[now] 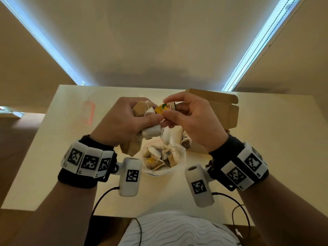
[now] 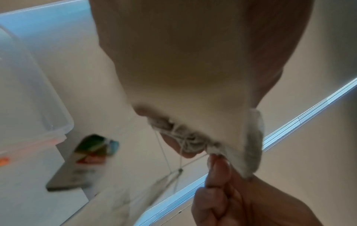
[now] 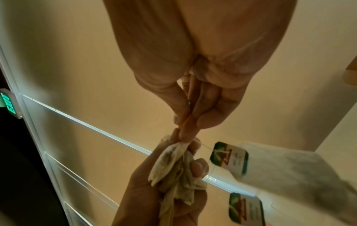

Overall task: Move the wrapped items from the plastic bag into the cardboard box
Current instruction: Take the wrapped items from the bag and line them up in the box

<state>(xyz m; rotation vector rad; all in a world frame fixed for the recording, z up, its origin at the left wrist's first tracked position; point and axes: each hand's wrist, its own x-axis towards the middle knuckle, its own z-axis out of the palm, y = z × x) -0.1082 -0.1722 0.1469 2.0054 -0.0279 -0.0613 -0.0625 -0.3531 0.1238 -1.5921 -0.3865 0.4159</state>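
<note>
1. Nearest us, the plastic bag (image 1: 164, 159) lies open on the table (image 1: 266, 139), just below the raised hands; we see several wrapped items still inside it.
2. Above the bag, the left hand (image 1: 124, 121) has its fingers curled round a bunch of wrapped items (image 1: 147, 118), which look like tea bags with strings; the strings (image 2: 181, 143) appear tangled together.
3. The right hand (image 1: 191, 118) pinches a yellow-and-green paper tag (image 1: 164, 108) between thumb and forefinger, its fingertips touching the left hand's bunch. In the right wrist view other tags (image 3: 230, 157) dangle on threads just beside the bunch.
4. Step in hand, as we judge it: separating one item, or freeing its tag, from the bunch lifted out of the bag, before anything goes into the box.
5. Farthest, the cardboard box (image 1: 221, 110) stands open behind the right hand; some items seem to lie in it already, though the hand hides much of its inside.
6. Next move, in our judgement: draw the pinched tag clear without snagging the strings, then carry the items back over the box's opening and release them.
</note>
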